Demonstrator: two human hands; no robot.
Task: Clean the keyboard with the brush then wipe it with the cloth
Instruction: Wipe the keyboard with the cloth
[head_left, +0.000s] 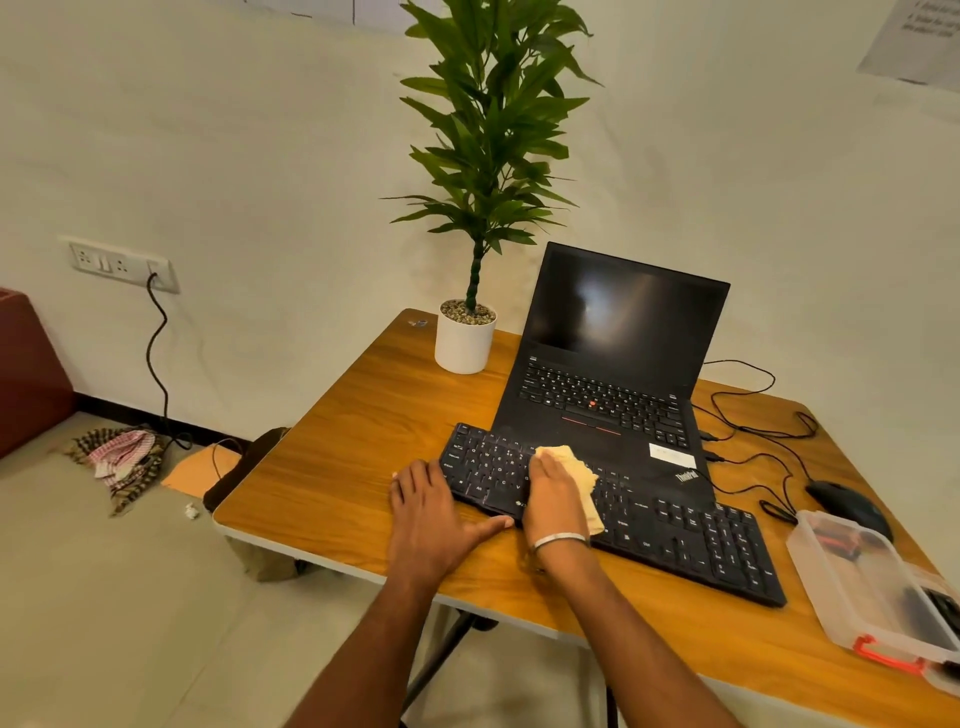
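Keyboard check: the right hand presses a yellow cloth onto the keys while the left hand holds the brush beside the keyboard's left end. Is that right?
Not quite. The head view shows the left hand holding no brush; it rests flat on the table at the keyboard's left end. The right hand does press the yellow cloth onto the keys.

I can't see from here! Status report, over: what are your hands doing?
Right hand presses cloth on keyboard. Left hand flat, steadying keyboard's left end. Laptop close behind, nothing blocking. Over.
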